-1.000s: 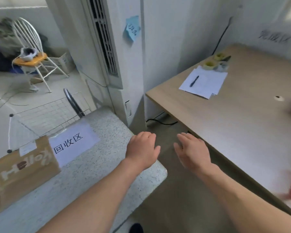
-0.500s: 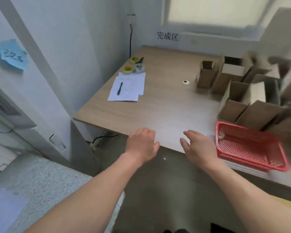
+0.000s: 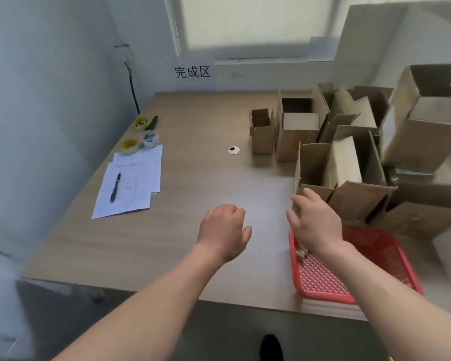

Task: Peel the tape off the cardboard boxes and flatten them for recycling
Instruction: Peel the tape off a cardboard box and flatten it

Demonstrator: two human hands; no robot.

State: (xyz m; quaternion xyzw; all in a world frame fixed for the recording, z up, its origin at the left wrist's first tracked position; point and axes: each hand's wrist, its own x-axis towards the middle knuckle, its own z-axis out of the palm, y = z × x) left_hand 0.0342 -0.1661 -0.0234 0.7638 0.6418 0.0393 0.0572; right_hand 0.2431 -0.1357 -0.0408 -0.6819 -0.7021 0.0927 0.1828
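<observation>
Several open cardboard boxes (image 3: pixel 344 162) stand crowded on the right half of the wooden table (image 3: pixel 193 178), flaps up. The nearest box (image 3: pixel 313 165) is just beyond my right hand (image 3: pixel 314 225), which reaches toward its lower flap with relaxed fingers, holding nothing. My left hand (image 3: pixel 223 230) hovers over the bare table with fingers loosely curled, also holding nothing. A red plastic basket (image 3: pixel 383 246) lies at the table's front right, partly under my right wrist, with a scrap of tape (image 3: pixel 301 252) in its left corner.
White papers (image 3: pixel 133 183) with a black pen (image 3: pixel 115 187) lie at the left. Tape rolls (image 3: pixel 129 146) sit behind them by the wall. A cable hole (image 3: pixel 233 150) marks the table middle. A sign (image 3: pixel 192 72) hangs on the back wall.
The view swung right from a speckled counter to the table. Both hands now hover over the tabletop, and the right hand has come close to the nearest box.
</observation>
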